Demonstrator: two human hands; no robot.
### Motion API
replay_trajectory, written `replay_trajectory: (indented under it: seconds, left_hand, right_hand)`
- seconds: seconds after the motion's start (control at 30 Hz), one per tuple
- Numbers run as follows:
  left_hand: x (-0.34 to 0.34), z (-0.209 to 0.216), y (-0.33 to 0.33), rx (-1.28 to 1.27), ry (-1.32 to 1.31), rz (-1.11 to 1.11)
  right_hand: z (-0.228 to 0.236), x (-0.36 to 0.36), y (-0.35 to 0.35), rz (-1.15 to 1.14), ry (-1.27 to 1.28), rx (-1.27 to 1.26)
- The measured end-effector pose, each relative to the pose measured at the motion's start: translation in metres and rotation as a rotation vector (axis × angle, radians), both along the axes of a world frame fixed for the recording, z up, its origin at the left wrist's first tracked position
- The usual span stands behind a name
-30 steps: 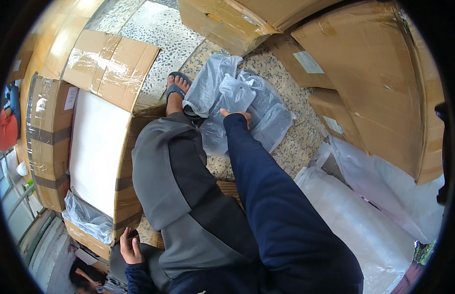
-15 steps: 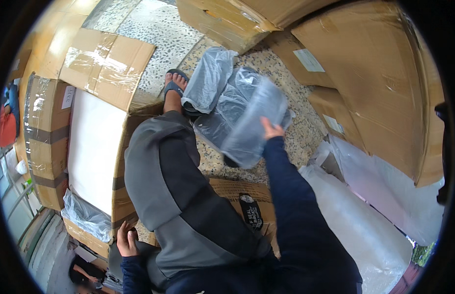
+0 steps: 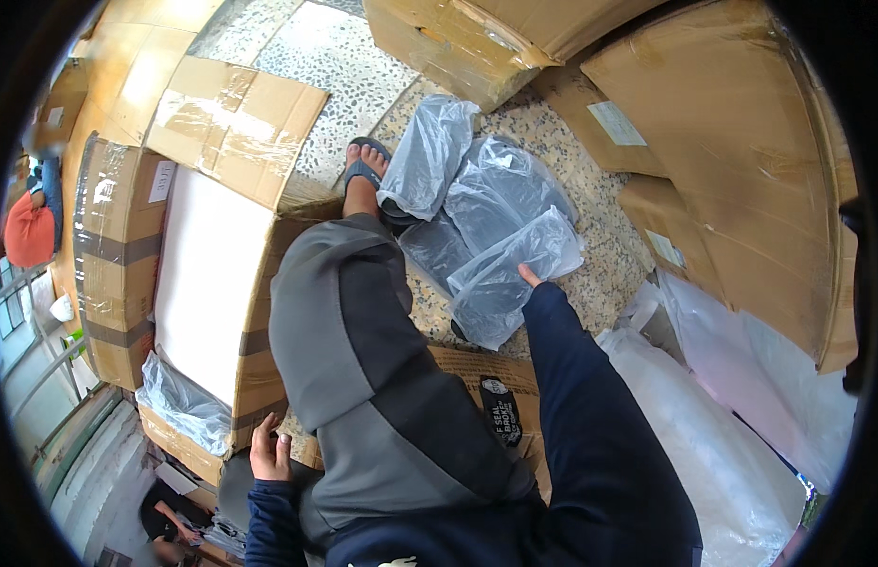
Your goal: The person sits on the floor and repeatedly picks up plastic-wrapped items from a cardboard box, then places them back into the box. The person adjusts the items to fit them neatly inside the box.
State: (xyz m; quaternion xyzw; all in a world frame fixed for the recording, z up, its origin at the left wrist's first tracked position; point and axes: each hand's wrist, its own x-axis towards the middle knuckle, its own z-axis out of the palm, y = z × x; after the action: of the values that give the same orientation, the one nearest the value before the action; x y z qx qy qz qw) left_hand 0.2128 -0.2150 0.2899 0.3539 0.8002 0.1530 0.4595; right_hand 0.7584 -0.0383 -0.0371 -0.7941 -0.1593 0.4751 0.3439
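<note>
Fingers of right hand (image 3: 528,277) mostly hidden under clear plastic bag (image 3: 503,283), grip unclear, left hand (image 3: 269,452) fingers together, rested on cardboard box (image 3: 255,378)

Speckled floor (image 3: 344,66), plastic bags (image 3: 500,222), cardboard boxes (image 3: 732,142)

right hand (image 3: 528,277) at centre, touching plastic bag (image 3: 515,274) | more bags (image 3: 463,175) on floor at 12 o'clock | open carton (image 3: 207,274) at 9 | left hand (image 3: 269,452) at 7 | stacked cartons (image 3: 732,161) at 2 | foot (image 3: 363,170) at 11
</note>
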Motion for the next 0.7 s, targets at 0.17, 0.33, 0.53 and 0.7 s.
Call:
replay_trajectory:
  seconds: [0.17, 0.33, 0.53, 0.7]
  left_hand:
    - [-0.002, 0.004, -0.019, 0.009, 0.1, 0.036]
    - [0.001, 0.004, -0.016, 0.114, -0.018, 0.215]
    - [0.038, 0.052, 0.097, 0.557, -0.194, 0.163]
    - [0.131, 0.149, 0.208, 0.585, -0.88, -0.031]
  right_hand:
    - [0.023, -0.026, 0.009, -0.123, 0.072, 0.057]
    - [0.052, -0.037, 0.034, -0.04, 0.105, 0.171]
    - [0.247, -0.028, 0.117, 0.268, 0.36, 0.538]
    - [0.462, -0.061, 0.155, 0.895, 0.618, 0.494]
